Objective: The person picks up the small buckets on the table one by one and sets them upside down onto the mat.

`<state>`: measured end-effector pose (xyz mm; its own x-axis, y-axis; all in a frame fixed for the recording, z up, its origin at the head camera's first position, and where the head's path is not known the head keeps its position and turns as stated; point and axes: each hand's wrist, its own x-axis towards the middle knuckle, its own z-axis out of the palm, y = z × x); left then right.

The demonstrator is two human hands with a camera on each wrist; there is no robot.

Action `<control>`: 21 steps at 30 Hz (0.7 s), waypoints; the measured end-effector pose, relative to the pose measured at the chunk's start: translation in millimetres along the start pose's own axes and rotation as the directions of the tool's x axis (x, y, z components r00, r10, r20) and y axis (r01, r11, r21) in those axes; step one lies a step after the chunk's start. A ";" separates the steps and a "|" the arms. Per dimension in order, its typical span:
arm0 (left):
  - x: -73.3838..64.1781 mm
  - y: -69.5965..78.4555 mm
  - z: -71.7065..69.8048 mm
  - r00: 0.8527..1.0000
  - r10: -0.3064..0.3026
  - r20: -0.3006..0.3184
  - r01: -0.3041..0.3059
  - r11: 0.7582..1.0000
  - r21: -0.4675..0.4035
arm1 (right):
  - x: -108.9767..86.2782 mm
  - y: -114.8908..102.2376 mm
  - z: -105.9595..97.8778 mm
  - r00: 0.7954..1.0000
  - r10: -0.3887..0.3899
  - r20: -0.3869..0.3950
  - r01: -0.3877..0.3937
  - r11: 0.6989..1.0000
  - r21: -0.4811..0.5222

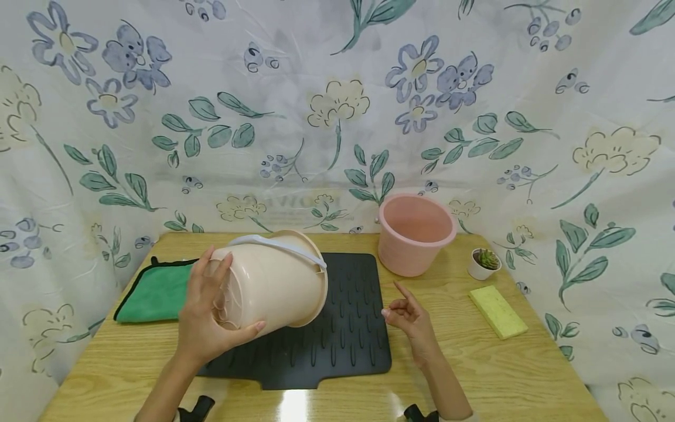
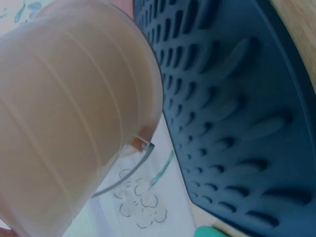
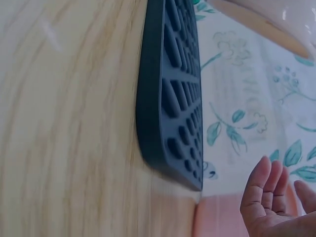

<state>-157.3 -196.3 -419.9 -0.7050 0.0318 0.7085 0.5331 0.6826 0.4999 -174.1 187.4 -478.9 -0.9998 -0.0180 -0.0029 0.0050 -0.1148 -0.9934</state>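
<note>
In the head view a cream bucket [image 1: 279, 281] is tilted on its side above the black ridged mat [image 1: 353, 328], its mouth facing right. My left hand [image 1: 205, 310] grips it round the base, fingers on the far side and thumb along the near side. The bucket's pale handle [image 1: 279, 245] lies across its upper side. My right hand [image 1: 411, 322] is raised by the mat's right edge and holds nothing; its index finger points out and the others bend loosely. The left wrist view shows the bucket's ribbed side [image 2: 74, 98] over the mat.
A pink bucket [image 1: 406, 255] stands upright behind the mat's right corner. Further right are a small potted succulent [image 1: 482, 264] and a yellow sponge [image 1: 498, 312]. A green cloth [image 1: 155, 293] with black edging lies left. A flowered curtain [image 1: 295, 117] hangs behind the wooden table [image 1: 453, 357].
</note>
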 end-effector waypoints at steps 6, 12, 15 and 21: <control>0.5 0.0 -3.4 0.998 0.047 -0.033 -0.044 0.995 0.090 | 1.4 -1.4 -9.0 1.000 -0.007 -0.012 0.006 0.999 -0.040; 1.9 -0.3 -6.5 0.990 0.115 -0.079 -0.102 0.983 0.152 | 2.5 -6.4 -17.3 1.000 -0.015 -0.026 0.012 0.996 -0.089; 2.1 -1.2 -8.6 0.988 0.133 -0.085 -0.117 0.979 0.169 | 3.6 -7.9 -21.3 0.999 -0.015 -0.033 0.012 0.995 -0.100; 1.9 -4.7 -14.2 0.982 0.163 -0.095 -0.140 0.966 0.218 | 5.3 -9.6 -28.5 0.999 -0.008 -0.044 0.002 0.991 -0.134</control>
<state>-154.5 -209.7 -413.7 -0.5608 0.0733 0.8247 0.5112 0.8142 0.2753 -180.0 216.7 -472.6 -0.9996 0.0271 0.0000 0.0005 0.0190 -0.9998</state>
